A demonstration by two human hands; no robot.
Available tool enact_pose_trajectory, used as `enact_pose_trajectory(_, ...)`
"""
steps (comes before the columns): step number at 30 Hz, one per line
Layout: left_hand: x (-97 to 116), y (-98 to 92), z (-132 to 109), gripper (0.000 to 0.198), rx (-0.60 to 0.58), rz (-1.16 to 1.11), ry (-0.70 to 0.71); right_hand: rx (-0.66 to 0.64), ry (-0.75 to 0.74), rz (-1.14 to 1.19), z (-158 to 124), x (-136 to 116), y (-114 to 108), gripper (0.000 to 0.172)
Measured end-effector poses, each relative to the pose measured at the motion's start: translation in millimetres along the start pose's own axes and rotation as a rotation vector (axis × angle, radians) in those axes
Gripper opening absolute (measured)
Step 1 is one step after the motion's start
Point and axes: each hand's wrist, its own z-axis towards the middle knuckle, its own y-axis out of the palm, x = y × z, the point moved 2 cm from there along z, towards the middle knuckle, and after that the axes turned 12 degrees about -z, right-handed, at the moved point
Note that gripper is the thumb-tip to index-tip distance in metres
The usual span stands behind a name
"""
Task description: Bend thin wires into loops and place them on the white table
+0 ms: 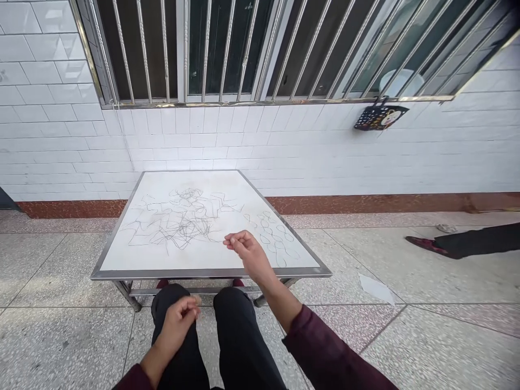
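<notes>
viewing through the head camera, i find the right hand (249, 252) above the table (162, 273) near its front edge, thumb and fingertips pressed together; i cannot tell whether they pinch anything. the left hand (179, 319) is over the left thigh (166, 299), thumb against curled fingers; i cannot tell whether it grips anything. thin dark strands (189, 230) lie tangled on the table, left of the right hand. looped strands (276, 234) lie on the right side. a bag (379, 117) hangs below the bars (226, 51); a white scrap (376, 288) and another person's shoe (430, 245) are on the floor (345, 287).
</notes>
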Motion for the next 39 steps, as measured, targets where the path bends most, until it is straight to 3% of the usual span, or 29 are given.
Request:
enact_pose_trajectory(3,56,-9.5,8,0.038,0.192,-0.342,-0.106,0.004,-0.298,-0.062,-44,-37,-2,0.005)
enact_pose_trajectory(7,128,-8.8,7,0.046,0.213,-0.653,-0.153,-0.016,-0.784,-0.360,-84,-71,-4,0.020)
enact_pose_trajectory(11,150,0.5,-6,0.045,0.166,-0.725,-0.199,-0.047,-0.968,-0.500,-102,-81,-3,0.023)
enact_pose_trajectory(15,146,3.1,-16,0.044,0.180,-0.669,-0.179,-0.086,-0.895,-0.455,-110,-82,-1,0.020)
enact_pose_trajectory(21,149,-1.2,-22,0.053,0.171,-0.443,-0.159,-0.178,-0.315,-0.218,-110,-76,2,0.018)
enact_pose_trajectory(23,149,-0.6,-24,0.053,0.142,-0.410,-0.170,-0.167,-0.232,-0.205,-108,-75,3,0.021)
enact_pose_trajectory(27,149,5.6,-27,0.057,0.091,-0.387,-0.204,-0.095,-0.388,-0.341,-104,-82,5,0.027)
enact_pose_trajectory(31,154,15.0,-31,0.061,0.051,-0.406,-0.262,-0.078,-0.534,-0.402,-104,-88,7,0.020)
enact_pose_trajectory(35,156,18.0,-32,0.055,0.029,-0.482,-0.302,-0.128,-0.510,-0.338,-106,-86,9,0.018)
enact_pose_trajectory(39,152,6.0,-28,0.050,0.051,-0.558,-0.291,-0.149,-0.380,-0.282,-106,-80,7,0.016)
